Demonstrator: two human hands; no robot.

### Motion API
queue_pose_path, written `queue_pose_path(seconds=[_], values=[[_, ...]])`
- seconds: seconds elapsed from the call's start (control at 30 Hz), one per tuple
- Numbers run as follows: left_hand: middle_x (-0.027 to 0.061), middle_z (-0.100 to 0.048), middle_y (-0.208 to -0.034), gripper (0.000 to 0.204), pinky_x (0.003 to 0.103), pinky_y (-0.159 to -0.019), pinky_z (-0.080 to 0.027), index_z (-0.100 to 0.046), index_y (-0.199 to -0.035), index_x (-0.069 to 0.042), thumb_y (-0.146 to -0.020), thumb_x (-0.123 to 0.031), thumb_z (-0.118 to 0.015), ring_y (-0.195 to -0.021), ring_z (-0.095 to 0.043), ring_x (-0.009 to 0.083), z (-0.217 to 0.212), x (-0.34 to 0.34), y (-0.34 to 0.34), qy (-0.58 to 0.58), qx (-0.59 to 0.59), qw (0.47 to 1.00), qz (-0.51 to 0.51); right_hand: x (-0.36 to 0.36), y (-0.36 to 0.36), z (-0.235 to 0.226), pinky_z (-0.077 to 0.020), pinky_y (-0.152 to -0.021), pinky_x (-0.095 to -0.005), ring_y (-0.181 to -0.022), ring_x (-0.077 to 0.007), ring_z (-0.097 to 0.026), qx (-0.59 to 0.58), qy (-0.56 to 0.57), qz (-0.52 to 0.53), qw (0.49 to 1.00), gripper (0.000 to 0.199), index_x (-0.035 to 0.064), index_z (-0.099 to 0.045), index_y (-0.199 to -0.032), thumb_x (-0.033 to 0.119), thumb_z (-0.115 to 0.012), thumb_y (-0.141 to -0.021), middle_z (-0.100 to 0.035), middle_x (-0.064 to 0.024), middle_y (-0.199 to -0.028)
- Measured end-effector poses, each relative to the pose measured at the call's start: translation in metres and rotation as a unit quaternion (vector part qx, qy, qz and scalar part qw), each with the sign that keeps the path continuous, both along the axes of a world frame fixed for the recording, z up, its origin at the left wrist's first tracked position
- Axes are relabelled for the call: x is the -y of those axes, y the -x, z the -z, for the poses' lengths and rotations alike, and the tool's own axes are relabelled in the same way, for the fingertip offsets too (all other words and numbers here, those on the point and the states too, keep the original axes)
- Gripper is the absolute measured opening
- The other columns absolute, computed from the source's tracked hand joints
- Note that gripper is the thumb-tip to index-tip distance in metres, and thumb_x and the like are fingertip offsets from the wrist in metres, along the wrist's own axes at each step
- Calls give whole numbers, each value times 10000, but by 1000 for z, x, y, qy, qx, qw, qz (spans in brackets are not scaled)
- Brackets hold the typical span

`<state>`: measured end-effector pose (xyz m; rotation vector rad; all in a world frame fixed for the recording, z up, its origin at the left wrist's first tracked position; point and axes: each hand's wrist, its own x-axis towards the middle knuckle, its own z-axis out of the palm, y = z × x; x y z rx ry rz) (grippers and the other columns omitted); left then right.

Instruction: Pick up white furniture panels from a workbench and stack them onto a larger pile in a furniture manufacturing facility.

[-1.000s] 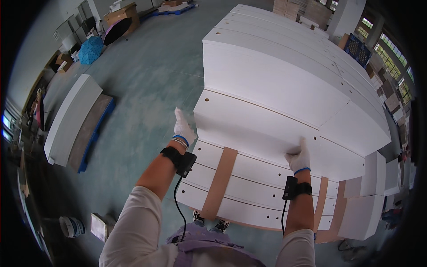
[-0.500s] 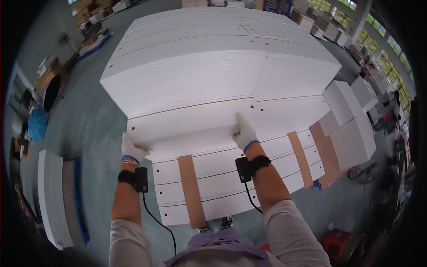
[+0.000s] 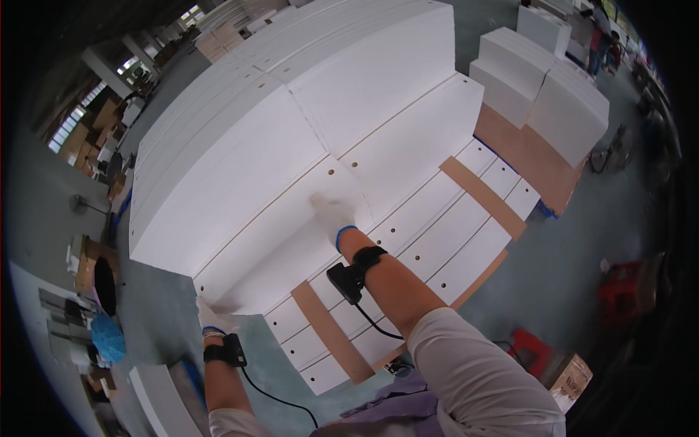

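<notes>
White laminated board (image 3: pixel 291 240), long and narrow, drilled with small holes: lay on top of the low stack, held at both ends. Left hand (image 3: pixel 211 317), in a white glove with a blue cuff, gripped the near left corner, fingers closed over the edge. Right hand (image 3: pixel 333 213), gloved the same, lay flat on the far long edge beside two drilled holes, fingers spread and pressed down. Each wrist bore a black strap-on device (image 3: pixel 349 275) with a cable trailing to the body.

Change from half a second before: the hands had stood level on the board with the stack square ahead; now the stack ran aslant, the right arm reached farther up the board and the left hand sat lower at the corner. Judged: the wearer had turned and taken a fresh hold, the board gripped but not visibly raised.

Beneath: a low stack of drilled white panels (image 3: pixel 437 233) crossed by brown strips (image 3: pixel 328 331).
Behind: tall stacks of white boards (image 3: pixel 306 109).
Far right: separate white stacks (image 3: pixel 561 102) on a brown sheet.
Periphery: green floor (image 3: pixel 582 218), red stool (image 3: pixel 619 291), blue bag (image 3: pixel 109 339).
</notes>
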<state>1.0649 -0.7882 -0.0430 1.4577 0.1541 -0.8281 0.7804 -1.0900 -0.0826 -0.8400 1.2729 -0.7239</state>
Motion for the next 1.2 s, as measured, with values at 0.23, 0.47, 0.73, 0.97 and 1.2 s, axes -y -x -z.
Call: queue_pose_path(seconds=[0.23,0.47,0.73,0.97,1.2], values=[[116,-620,-1242,733,344,-923,-475,-557,-1310,43,-886,-552,-613,-1082,-594,224,11,19,-2,-363,377,848,-88,-4,8,-23,-505,-958,-367,-1195,-310,-577,24,-130,-54,990,956,-106,-338,-1396,549,-711,-807,-534,-239,-1335],[76,-608,-1085,791,371,-740,-477,-612,-1213,-28,-817,-712,-593,-918,-567,215,5,8,-43,-383,273,881,48,-4,15,-38,-524,-942,-423,-1226,-389,-555,-17,-159,-66,985,1190,-170,-82,-1446,580,-711,-770,-447,-292,-1377],[95,-612,-1149,893,398,-780,-487,-596,-1250,-18,-812,-792,-531,-935,-586,257,-15,20,-5,-431,268,861,35,-6,27,-49,-497,-978,-441,-1221,-426,-551,-32,-150,-84,984,1243,-178,-6,-1469,576,-691,-757,-348,-337,-1454],[122,-610,-1184,874,584,-893,-446,-562,-1299,-20,-836,-761,-515,-1029,-582,323,-11,14,-13,-401,258,879,13,-6,33,-48,-490,-986,-424,-1223,-418,-551,20,-150,-66,986,1175,-176,-105,-1445,565,-697,-751,-408,-340,-1418],[157,-626,-1171,820,461,-871,-514,-533,-1338,-24,-877,-702,-518,-1022,-628,303,9,-2,-47,-431,307,847,57,4,63,-49,-507,-932,-414,-1165,-389,-585,33,-43,-201,978,860,-142,-391,-1309,509,-652,-813,-525,-292,-1303]])
